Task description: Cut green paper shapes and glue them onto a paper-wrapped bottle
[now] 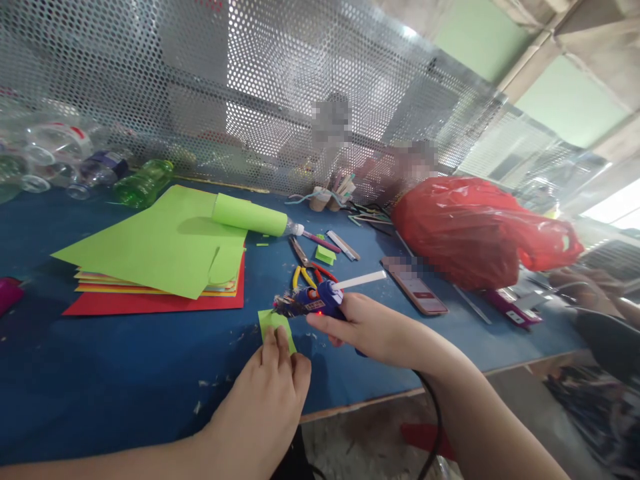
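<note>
A blue hot glue gun [324,300] is in my right hand [373,328], its fingers wrapped round the handle and a small red light lit on its side. A white glue stick [363,280] juts from its back end. The dark, messy nozzle is over the top of a small green paper piece [270,321]; whether it touches cannot be made out. My left hand [275,383] holds that piece against the blue table, fingertips pressed together on it. Just beyond the glue gun lie pliers [299,252] with yellow and red handles, partly hidden.
Green paper sheets [165,243] top a coloured paper stack at left, with a green-wrapped bottle [253,215] on it. Plastic bottles [145,185] stand along the mesh panel. A phone [415,287] and red plastic bag [460,230] lie right. The glue gun's cord [434,407] hangs over the table's front edge.
</note>
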The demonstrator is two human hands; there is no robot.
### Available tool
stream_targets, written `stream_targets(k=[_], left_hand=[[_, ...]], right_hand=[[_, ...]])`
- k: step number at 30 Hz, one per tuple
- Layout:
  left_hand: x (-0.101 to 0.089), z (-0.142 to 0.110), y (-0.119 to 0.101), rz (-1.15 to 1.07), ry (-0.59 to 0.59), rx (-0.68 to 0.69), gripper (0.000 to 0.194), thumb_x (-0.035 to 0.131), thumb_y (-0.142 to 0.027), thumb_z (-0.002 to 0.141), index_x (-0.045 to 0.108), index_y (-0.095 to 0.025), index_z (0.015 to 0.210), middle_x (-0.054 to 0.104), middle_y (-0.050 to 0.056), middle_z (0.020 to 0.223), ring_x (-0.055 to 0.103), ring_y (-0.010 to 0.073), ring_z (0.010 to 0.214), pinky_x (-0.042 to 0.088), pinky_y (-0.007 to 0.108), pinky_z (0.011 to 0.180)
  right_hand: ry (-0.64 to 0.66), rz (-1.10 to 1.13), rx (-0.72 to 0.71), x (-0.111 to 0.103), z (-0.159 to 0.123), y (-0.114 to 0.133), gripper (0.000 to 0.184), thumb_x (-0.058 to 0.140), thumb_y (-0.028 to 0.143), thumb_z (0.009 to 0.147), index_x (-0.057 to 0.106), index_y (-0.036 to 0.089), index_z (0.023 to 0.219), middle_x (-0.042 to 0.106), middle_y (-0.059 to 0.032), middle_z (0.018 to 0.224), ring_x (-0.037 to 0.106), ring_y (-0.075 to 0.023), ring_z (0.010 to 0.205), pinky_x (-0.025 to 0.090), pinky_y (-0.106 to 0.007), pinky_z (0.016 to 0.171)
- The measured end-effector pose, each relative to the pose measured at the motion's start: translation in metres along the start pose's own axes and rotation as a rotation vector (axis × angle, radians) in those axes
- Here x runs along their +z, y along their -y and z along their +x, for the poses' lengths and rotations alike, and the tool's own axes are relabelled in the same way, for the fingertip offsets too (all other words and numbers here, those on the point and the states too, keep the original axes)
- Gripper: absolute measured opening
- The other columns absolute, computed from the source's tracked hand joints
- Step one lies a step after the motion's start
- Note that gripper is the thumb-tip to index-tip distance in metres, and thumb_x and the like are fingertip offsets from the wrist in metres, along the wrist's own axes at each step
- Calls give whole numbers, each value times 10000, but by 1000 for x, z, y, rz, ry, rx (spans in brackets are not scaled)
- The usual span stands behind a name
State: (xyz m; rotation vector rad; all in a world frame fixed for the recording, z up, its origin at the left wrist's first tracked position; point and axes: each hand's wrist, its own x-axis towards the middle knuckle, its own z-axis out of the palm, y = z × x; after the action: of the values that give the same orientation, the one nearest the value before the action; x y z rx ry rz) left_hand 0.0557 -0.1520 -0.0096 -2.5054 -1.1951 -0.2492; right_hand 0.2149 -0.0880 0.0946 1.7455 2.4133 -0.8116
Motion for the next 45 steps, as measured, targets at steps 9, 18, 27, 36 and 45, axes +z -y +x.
stream_targets(k=[9,18,27,36,45], left_hand=[[-1,0,0,-15,-7,-12,315,455,-76,797,625,-63,1062,643,276,1138,615,350,1081,553,416,784],[1,-2,0,-11,-27,-7,292,428,-62,799,614,-70,1023,639,280,1141,600,349,1106,543,423,800],[0,-1,1,7,-53,-16,279,476,-76,773,631,-79,1005,638,270,1151,609,357,1089,541,422,809],[2,-3,1,-2,-36,8,303,479,-59,773,624,-78,1037,629,271,1166,598,363,1103,537,417,808],[-30,26,44,-162,237,154,274,430,10,769,640,-97,908,630,149,1049,606,276,948,523,368,700]], right_hand=[[-7,18,-49,1,5,1,541,398,578,893,628,147,661,645,-42,641,548,-141,556,396,-258,543],[-2,-1,-6,-4,-1,-8,568,395,611,880,626,152,638,627,-34,602,548,-142,546,397,-251,537],[-9,3,27,-5,-5,-10,562,403,611,877,616,164,612,617,-19,571,546,-140,533,390,-251,542],[-9,41,14,-3,-3,-10,549,410,594,880,602,159,607,601,-15,568,529,-126,516,386,-249,528],[-268,169,135,-18,-24,-58,437,452,575,855,596,165,898,653,-64,776,637,-217,715,494,-313,629]])
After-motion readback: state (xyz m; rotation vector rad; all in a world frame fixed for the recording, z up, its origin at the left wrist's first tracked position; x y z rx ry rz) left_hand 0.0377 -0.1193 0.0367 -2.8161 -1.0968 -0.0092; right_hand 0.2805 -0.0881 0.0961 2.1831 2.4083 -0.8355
